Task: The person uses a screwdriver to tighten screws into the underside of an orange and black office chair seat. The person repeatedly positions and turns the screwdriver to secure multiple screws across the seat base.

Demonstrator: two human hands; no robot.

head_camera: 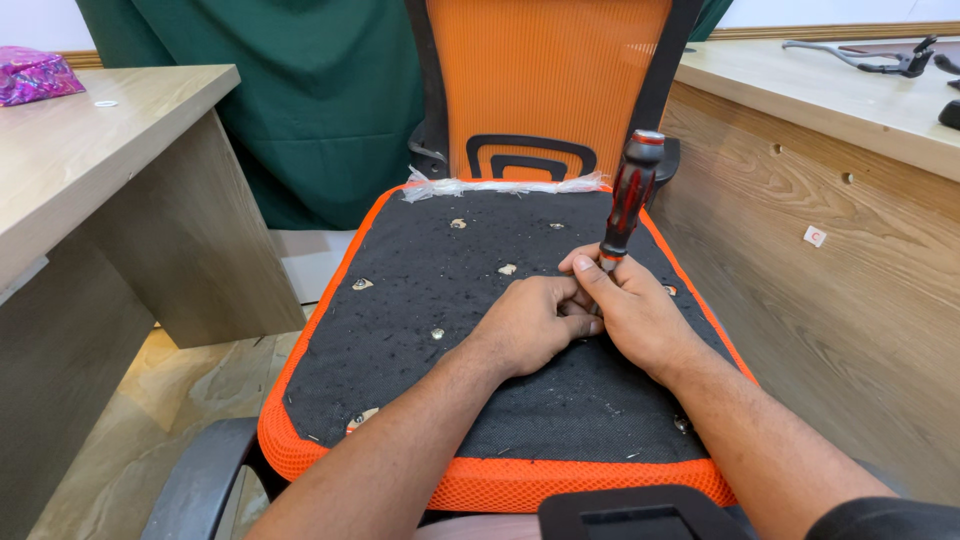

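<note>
I'm driving a screw into the black underside of the chair seat (470, 330), my right hand (640, 315) clamped on the upright screwdriver (628, 200), my left hand (530, 325) closed around its tip, needing steady downward pressure.

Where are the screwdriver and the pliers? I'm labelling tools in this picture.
screwdriver (628, 195): head view, on its red and black handle, above the hands.
pliers (868, 58): head view, on the handles, lying on the desk at the upper right.
</note>
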